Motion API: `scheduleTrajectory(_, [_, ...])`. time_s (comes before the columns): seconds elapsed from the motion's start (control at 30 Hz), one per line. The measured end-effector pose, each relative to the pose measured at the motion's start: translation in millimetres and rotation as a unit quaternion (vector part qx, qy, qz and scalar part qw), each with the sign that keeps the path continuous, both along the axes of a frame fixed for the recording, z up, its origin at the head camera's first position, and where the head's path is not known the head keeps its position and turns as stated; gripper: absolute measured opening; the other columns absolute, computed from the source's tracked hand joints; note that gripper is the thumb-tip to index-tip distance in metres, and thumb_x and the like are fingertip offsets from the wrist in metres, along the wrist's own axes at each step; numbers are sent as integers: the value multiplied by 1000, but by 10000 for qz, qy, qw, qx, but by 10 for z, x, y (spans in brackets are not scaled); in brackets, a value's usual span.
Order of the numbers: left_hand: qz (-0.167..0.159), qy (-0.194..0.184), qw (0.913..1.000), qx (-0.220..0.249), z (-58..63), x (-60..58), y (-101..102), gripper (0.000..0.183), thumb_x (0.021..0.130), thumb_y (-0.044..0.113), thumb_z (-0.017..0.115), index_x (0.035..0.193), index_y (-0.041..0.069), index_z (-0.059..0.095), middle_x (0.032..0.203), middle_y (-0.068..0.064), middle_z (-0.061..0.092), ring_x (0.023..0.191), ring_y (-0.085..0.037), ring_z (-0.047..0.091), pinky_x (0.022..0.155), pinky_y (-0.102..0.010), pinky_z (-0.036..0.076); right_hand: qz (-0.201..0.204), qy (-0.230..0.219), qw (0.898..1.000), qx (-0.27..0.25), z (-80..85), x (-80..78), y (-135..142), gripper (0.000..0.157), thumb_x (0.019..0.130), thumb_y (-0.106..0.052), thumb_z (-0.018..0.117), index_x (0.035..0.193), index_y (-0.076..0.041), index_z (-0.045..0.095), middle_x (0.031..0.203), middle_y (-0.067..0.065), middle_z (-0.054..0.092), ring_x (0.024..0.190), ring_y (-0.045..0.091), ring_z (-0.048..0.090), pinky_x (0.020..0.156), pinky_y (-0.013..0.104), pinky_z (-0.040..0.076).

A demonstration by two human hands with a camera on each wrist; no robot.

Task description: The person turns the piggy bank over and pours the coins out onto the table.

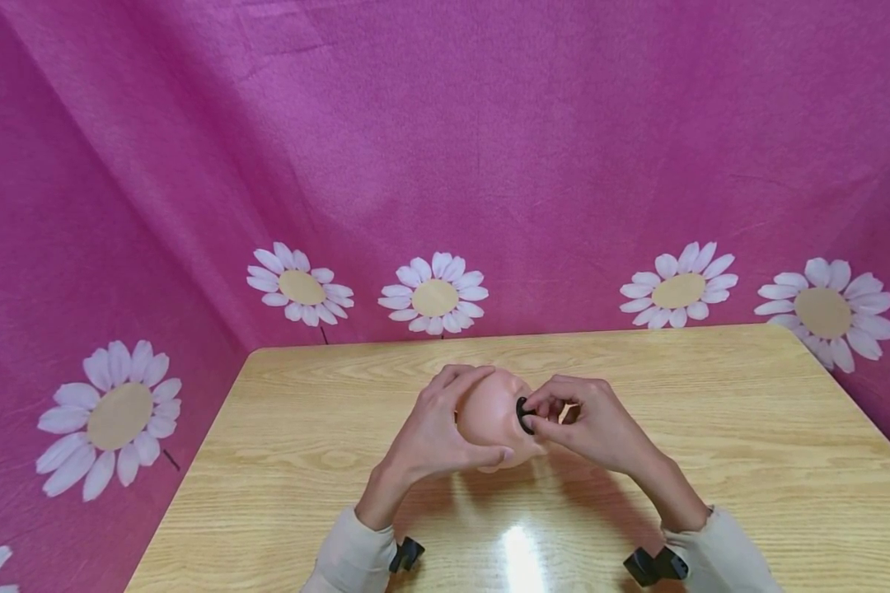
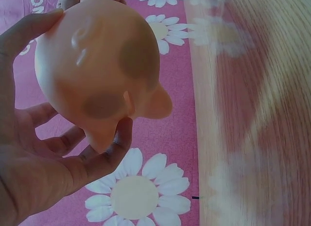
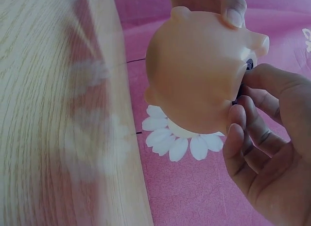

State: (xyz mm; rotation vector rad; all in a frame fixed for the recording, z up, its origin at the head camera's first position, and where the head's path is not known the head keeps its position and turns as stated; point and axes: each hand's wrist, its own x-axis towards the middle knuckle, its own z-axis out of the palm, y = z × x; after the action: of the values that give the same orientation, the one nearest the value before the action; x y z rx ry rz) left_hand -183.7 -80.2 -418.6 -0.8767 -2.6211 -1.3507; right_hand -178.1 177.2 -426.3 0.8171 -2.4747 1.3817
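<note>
A peach-pink piggy bank (image 1: 485,408) is held above the table, turned on its side. My left hand (image 1: 439,428) grips its rounded body, thumb on the near side and fingers on the far side. In the left wrist view, the piggy bank (image 2: 97,46) shows a raised curly tail and short stubby legs or ears. With thumb and fingertips, my right hand (image 1: 597,424) pinches a round black stopper (image 1: 522,416) at the underside, which faces right. The right wrist view shows the stopper (image 3: 249,64) mostly hidden behind the fingers; I cannot tell whether it is seated or loose.
A glossy wood-grain table (image 1: 282,494) lies below both hands. Behind and to the left hangs a magenta cloth (image 1: 489,165) with white daisies. Small black devices (image 1: 654,567) are strapped at both wrists, near the beige sleeves (image 1: 723,556).
</note>
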Motion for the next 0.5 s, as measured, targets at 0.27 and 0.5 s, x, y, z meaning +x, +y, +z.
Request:
scheduleTrajectory(0.27, [20, -38, 10000, -14, -5, -5, 2, 87, 72, 36, 98, 150, 26, 60, 137, 2, 60, 116, -18, 62, 92, -36, 60, 59, -328, 9994, -7, 19, 12, -26, 20, 90, -3, 80, 92, -23, 77, 77, -11, 69, 71, 2, 63, 56, 27, 57])
scheduleTrajectory(0.5, [5, -45, 10000, -54, -1, 9, 7, 88, 72, 36, 98, 151, 26, 60, 138, 1, 60, 117, -18, 62, 92, -37, 60, 54, -415, 9991, 43, 12, 22, -25, 20, 93, -4, 79, 91, -24, 76, 77, -12, 69, 71, 2, 63, 57, 26, 56])
